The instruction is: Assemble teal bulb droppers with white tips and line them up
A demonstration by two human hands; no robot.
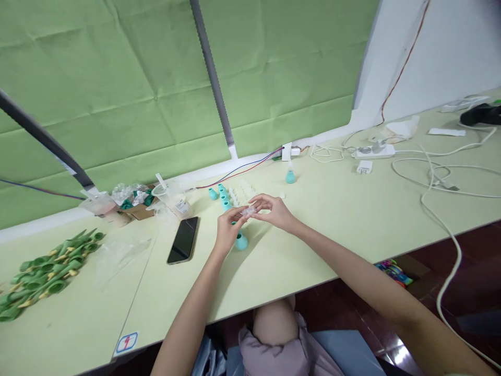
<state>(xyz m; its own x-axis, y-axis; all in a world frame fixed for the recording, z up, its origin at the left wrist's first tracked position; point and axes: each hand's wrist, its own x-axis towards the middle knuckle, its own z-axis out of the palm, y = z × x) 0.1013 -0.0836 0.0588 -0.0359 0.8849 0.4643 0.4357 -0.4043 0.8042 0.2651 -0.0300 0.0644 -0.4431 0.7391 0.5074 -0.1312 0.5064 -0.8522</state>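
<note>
My left hand (228,227) and my right hand (275,212) meet above the table, pinching a small clear plastic piece (248,211) between the fingertips. Its exact kind is too small to make out. Just below them a teal bulb-shaped piece (241,242) stands on the table with its open mouth up. Behind my left hand is a row of teal bulbs (223,194), partly hidden by the fingers. Beside that row lie small white pieces (246,189) in lines. Farther back, a teal bulb with a clear tip (290,176) stands upright alone.
A black phone (183,240) lies left of my hands. Plastic cups (176,201) and crumpled wrappings stand along the back. Green curled pieces (50,271) are heaped at far left. To the right are a power strip (374,151), a white charger (364,167) and loose white cables (434,209).
</note>
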